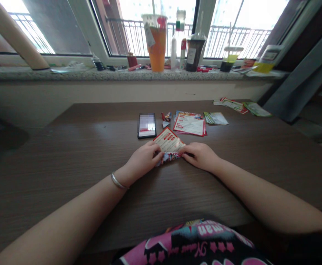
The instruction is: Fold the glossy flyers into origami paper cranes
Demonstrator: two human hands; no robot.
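A printed card (170, 139) with a red border lies on the table in front of me, its near edge folded up so that a colourful picture strip faces me. My left hand (146, 156) pinches the left end of that fold. At the fold's right end, the fingers of my right hand (198, 154) are closed on the paper. Just beyond it is a small folded paper piece (166, 119) with red and blue print. A stack of similar cards (190, 124) sits to the right of that piece.
A phone (147, 126) with a lit screen lies left of the card. Green-and-white papers (216, 118) and more leaflets (234, 105) are at the far right of the table (94, 147). Drink cups, one orange (158, 48), and bottles stand on the windowsill (116, 75).
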